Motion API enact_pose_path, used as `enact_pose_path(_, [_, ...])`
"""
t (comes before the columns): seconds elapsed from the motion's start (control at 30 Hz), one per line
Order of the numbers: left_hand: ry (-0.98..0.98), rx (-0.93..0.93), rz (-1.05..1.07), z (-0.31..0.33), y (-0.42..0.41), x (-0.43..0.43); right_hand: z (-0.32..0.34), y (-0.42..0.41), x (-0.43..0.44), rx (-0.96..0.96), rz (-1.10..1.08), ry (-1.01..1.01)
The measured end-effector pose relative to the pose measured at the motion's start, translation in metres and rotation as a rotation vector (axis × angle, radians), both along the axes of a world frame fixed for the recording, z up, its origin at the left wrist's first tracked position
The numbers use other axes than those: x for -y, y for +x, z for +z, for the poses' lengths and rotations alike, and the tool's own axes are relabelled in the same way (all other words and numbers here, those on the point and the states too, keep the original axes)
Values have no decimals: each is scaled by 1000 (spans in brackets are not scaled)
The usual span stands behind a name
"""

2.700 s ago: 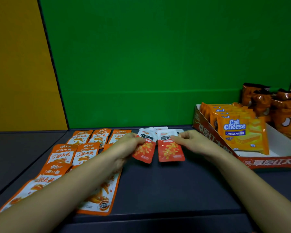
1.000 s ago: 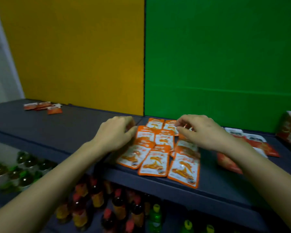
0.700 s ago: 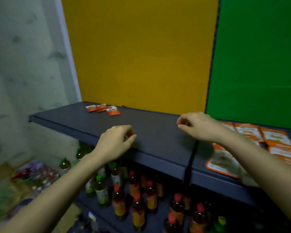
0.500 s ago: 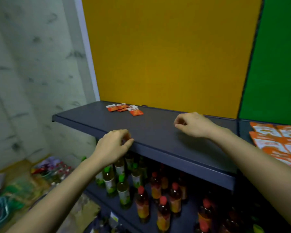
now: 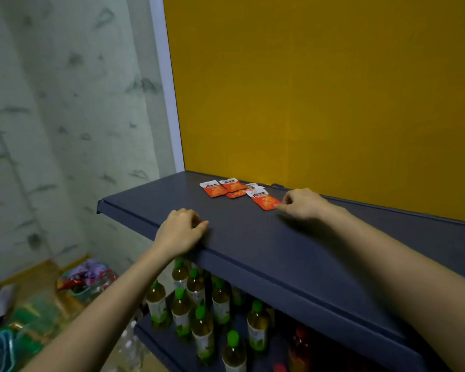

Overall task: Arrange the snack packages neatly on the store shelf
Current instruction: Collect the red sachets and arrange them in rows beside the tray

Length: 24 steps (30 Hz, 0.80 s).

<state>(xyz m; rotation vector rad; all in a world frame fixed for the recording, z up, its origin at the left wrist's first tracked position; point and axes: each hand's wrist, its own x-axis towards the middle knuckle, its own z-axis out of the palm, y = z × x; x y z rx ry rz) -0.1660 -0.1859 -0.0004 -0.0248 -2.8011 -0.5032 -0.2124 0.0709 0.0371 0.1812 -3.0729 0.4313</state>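
Several small red-and-white snack packets (image 5: 227, 187) lie in a loose cluster at the back of the dark blue shelf (image 5: 253, 245), against the yellow panel. The nearest packet (image 5: 265, 201) sits at the cluster's right end. My right hand (image 5: 304, 204) reaches to it, and its thumb and forefinger pinch the packet's right corner. My left hand (image 5: 181, 229) rests on the shelf's front edge with its fingers curled under and nothing in it.
Below the shelf stand several green-capped tea bottles (image 5: 196, 304) and red-capped ones (image 5: 298, 345). A grey patterned wall (image 5: 65, 116) is at the left. Bags and clutter (image 5: 38, 304) lie on the floor at the lower left.
The view has swung left, away from the orange packets and the green panel. My right hand has moved forward to the red packet cluster and taken its nearest packet. My left hand stayed curled at the shelf edge.
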Motion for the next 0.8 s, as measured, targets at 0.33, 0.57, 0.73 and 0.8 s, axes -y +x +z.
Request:
enact_pose_path(0.33, [-53,251,-81,1,-138,21,-15,-92,41,46,-203,46])
enact_pose_path(0.57, [163,367,-149,4,-219,13,-16,-114,38,141,-326,-135])
enact_pose_path(0.73, [309,346,-119,6,-256,2,-11,-110,43,184,-390,-232])
enact_pose_path(0.8, [283,297,-110,7,-267,-1,-11,-110,46,187,-429,-264])
